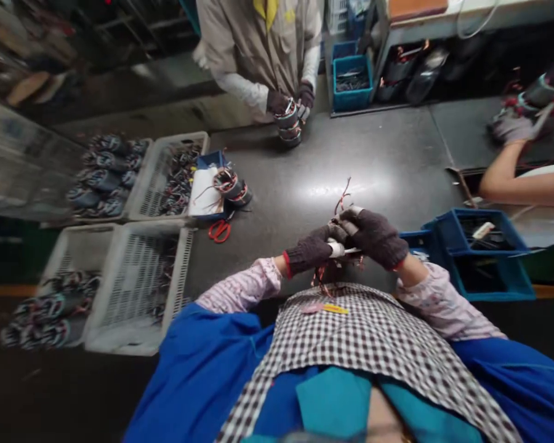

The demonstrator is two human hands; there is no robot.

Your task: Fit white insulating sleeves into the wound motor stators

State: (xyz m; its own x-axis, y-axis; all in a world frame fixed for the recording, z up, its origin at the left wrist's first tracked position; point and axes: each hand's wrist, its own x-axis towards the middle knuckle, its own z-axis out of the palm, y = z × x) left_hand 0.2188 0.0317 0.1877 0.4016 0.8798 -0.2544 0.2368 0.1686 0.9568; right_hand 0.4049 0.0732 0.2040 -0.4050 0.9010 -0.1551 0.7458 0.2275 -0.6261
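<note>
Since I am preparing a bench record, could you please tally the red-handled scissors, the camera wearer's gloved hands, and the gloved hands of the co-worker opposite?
Red-handled scissors: 1
Camera wearer's gloved hands, left hand and right hand: 2
Opposite co-worker's gloved hands: 2
Total: 5

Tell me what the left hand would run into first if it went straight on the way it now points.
Most likely the right hand: the left hand points across toward its gloved fingertips, close by. Depth is unclear from this single view.
</note>
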